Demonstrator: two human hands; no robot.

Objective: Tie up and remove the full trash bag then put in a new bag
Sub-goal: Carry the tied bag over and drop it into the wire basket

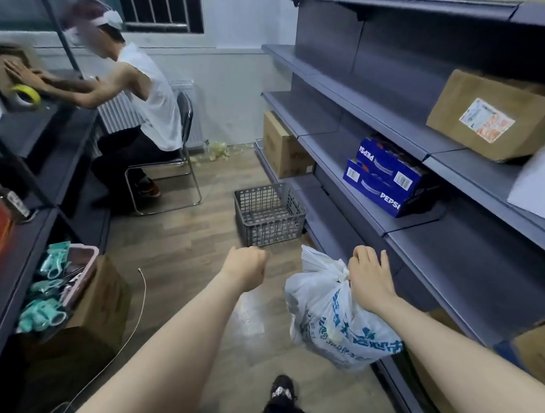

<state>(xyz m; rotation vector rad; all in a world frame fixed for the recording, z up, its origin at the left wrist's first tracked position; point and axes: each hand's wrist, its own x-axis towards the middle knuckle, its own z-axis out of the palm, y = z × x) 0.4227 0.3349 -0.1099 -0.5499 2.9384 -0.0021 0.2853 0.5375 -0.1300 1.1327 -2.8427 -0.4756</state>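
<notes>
While my right hand (368,275) pinches the knotted neck of a full white plastic trash bag with blue printing (337,315), the bag hangs clear of the wood-look plank floor (180,256), just beside the lowest tier of the grey metal shelving (452,262) on my right. Its tied top sticks up past my curled fingers. My left hand (247,266) reaches forward at about the same height, fingers curled into a loose fist around nothing, a little apart from the bag. Below the bag I see the toe of my black shoe (282,388).

On my left, a pink plastic tub (82,268) on a dark shelf holds teal clips (51,266), and a thin pale cord (139,310) trails across the floor beside a brown cardboard box (95,305).

Just ahead of my hands, a grey plastic mesh basket (268,214) sits on the floor against the right-hand shelving, with no bag in it. Above and to its right, two blue Pepsi cartons (388,183) are stacked on a shelf, and a brown cardboard box with a printed label (490,118) rests one tier higher.

Farther back, a second person in a white sleeveless top (150,96) sits on a black metal-framed chair (174,166), arms stretched toward a box on the left shelves beside a roll of yellow tape (26,94). A white radiator (119,116) lines the far wall.
</notes>
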